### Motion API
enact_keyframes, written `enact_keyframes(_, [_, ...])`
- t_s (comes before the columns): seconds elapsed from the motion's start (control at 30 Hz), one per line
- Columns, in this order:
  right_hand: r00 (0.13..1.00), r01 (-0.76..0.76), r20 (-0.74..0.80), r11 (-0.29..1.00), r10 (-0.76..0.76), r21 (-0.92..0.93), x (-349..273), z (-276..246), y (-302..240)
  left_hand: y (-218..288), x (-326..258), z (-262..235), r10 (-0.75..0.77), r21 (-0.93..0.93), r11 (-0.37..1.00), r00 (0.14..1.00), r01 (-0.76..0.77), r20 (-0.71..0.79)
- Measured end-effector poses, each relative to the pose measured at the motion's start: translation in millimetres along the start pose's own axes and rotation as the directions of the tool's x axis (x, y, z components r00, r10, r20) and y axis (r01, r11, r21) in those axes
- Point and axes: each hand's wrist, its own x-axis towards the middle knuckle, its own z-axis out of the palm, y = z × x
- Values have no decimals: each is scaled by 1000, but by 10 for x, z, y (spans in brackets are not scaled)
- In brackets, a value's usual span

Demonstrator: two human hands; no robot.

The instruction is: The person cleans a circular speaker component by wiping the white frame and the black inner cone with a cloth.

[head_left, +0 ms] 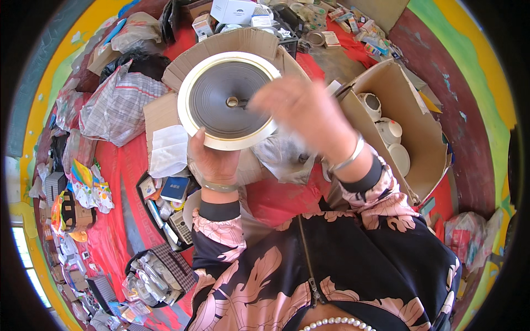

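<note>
My left hand [214,160] grips a large round piece [212,107] by its lower edge, with the thumb over the rim. This piece has a cream-white rim, a dark grey face with concentric ridges and a small ringed hole in the middle; it looks like a speaker cone, but I cannot be sure. My right hand [306,113] is over the right side of the dark face, smeared by motion. Whether its fingers hold or touch anything cannot be made out. Behind the round piece stands an open cardboard box [237,41], partly covered by it.
At right, an open cardboard box [422,146] holds several white round pieces [389,131]. A checked bag [124,105] lies at left, above red sheeting [113,220]. Near my left forearm are a case of small items [174,190] and a checked container [168,265]. Clear plastic [287,157] lies below the hands.
</note>
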Motion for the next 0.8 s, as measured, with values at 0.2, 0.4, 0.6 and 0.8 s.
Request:
enact_keyframes(0.2, [734, -132, 122, -36, 669, 991, 132, -218, 671, 7, -109, 127, 31, 87, 996, 998, -26, -52])
enact_keyframes(0.4, [708, -324, -20, 350, 706, 879, 169, 119, 441, -64, -152, 107, -16, 176, 984, 999, 22, -38])
enact_keyframes(0.6, [796, -322, -506, 940, 333, 112, 133, 310, 527, -131, -173, 142, -84, 295, 952, 996, 79, 5])
enact_keyframes(0.8, [832, -345, -424, 932, 357, 107, 120, 317, 528, -191, -195, 137, -182, 438, 885, 983, 159, 12])
